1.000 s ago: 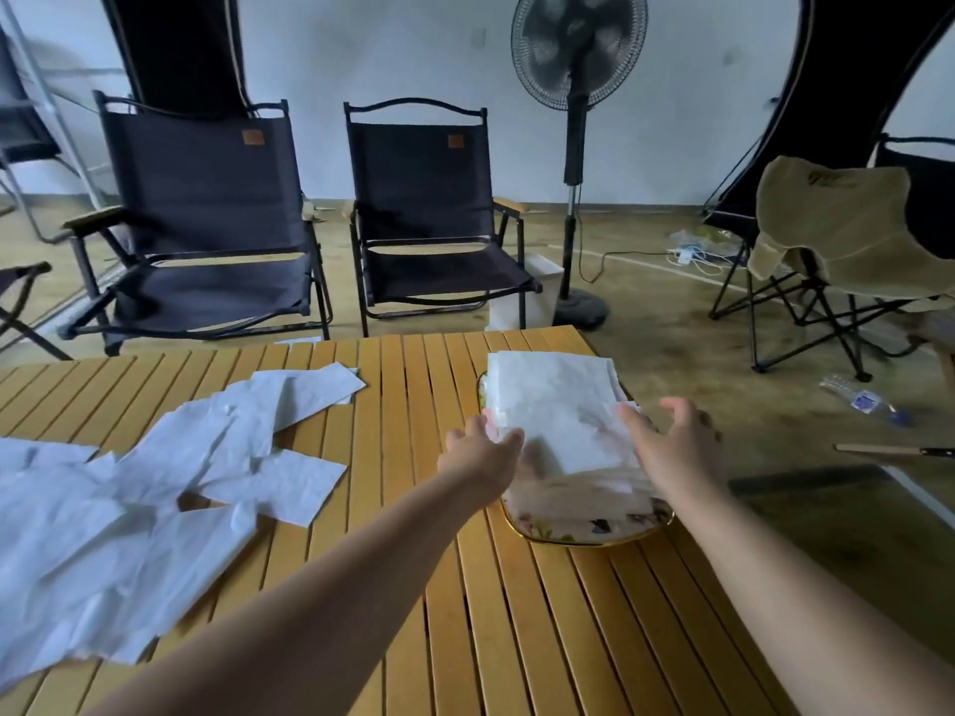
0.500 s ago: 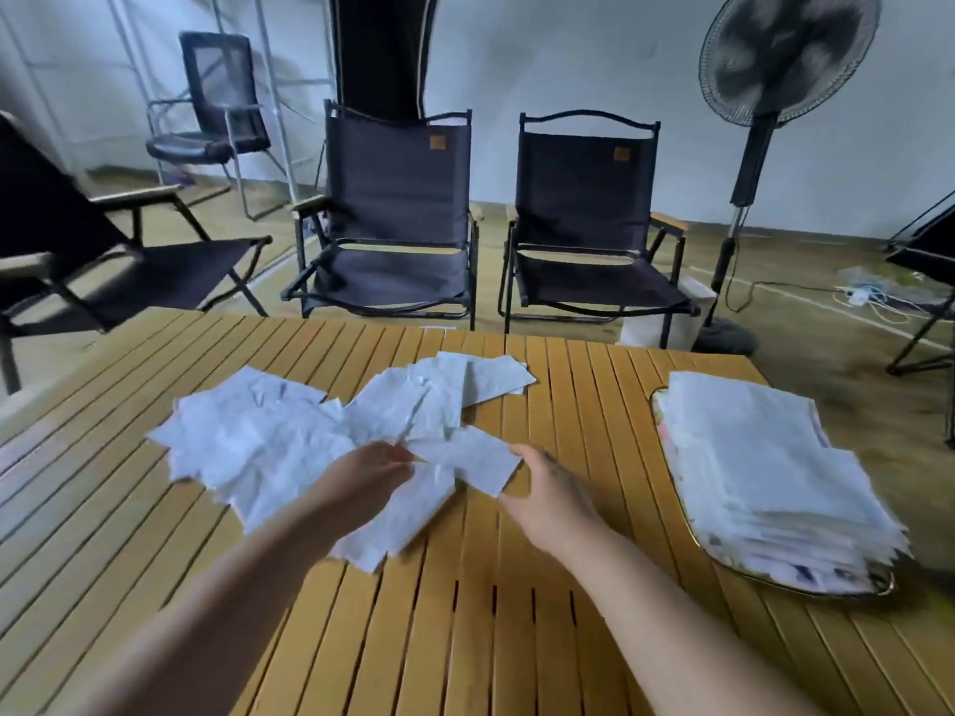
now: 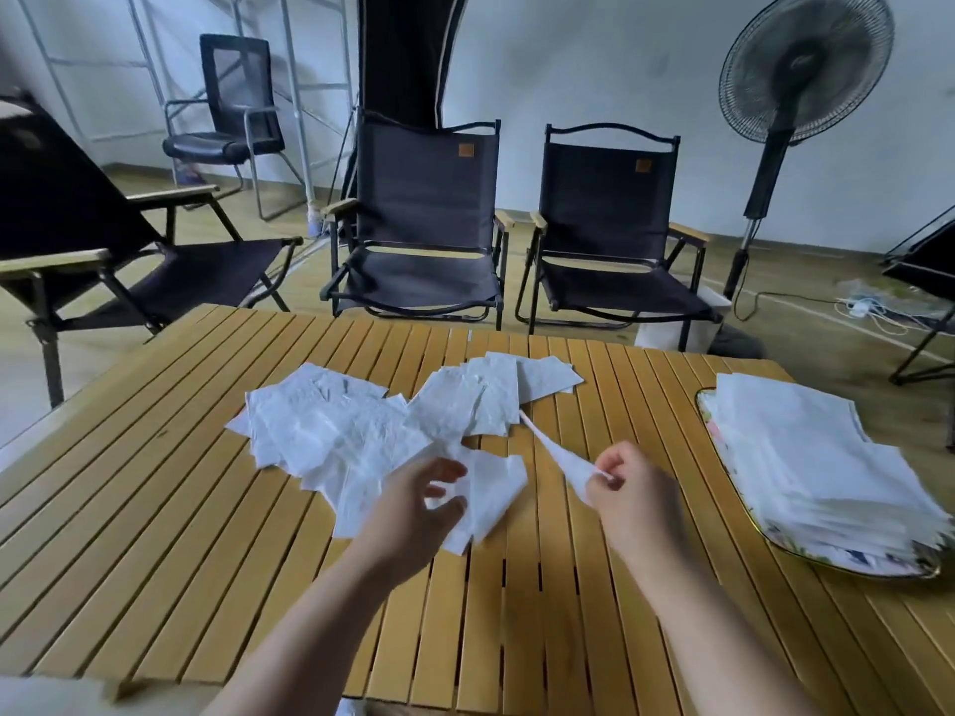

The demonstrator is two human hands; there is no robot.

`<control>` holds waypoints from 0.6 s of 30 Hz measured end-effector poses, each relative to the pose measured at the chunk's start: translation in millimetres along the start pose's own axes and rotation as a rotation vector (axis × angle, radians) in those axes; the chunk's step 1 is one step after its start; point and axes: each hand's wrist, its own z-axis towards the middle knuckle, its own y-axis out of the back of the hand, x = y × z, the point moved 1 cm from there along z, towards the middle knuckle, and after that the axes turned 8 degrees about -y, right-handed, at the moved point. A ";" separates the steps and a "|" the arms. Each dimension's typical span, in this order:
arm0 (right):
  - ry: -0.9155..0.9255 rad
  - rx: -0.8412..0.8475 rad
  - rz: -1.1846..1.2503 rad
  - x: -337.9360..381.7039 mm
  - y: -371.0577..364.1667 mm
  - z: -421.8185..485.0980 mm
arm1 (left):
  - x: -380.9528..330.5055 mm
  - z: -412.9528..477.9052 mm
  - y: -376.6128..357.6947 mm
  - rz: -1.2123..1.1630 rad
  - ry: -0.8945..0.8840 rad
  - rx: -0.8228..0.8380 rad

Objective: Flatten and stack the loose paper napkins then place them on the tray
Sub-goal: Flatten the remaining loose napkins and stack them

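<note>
Several loose white paper napkins (image 3: 362, 436) lie scattered and overlapping on the middle of the slatted wooden table (image 3: 155, 509). My right hand (image 3: 630, 501) pinches the corner of one napkin (image 3: 555, 454) and lifts it edge-on above the table. My left hand (image 3: 413, 514) hovers over the near edge of the pile with fingers spread and loosely curved, holding nothing. At the right, a thick stack of flattened napkins (image 3: 806, 467) sits on a gold-rimmed patterned tray (image 3: 852, 563).
Two black folding chairs (image 3: 424, 224) (image 3: 610, 235) stand behind the table, another (image 3: 103, 240) at the left and an office chair (image 3: 232, 121) further back. A standing fan (image 3: 801, 80) is at the back right, with cables on the floor.
The view has swung left from the tray to the loose pile. Both hands left the stack on the tray; my right hand has now pinched a napkin and lifted it.
</note>
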 end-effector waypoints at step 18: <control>-0.021 0.504 -0.213 -8.1 26.4 -68.4 | -8.6 -42.3 14.4 -0.243 0.297 0.282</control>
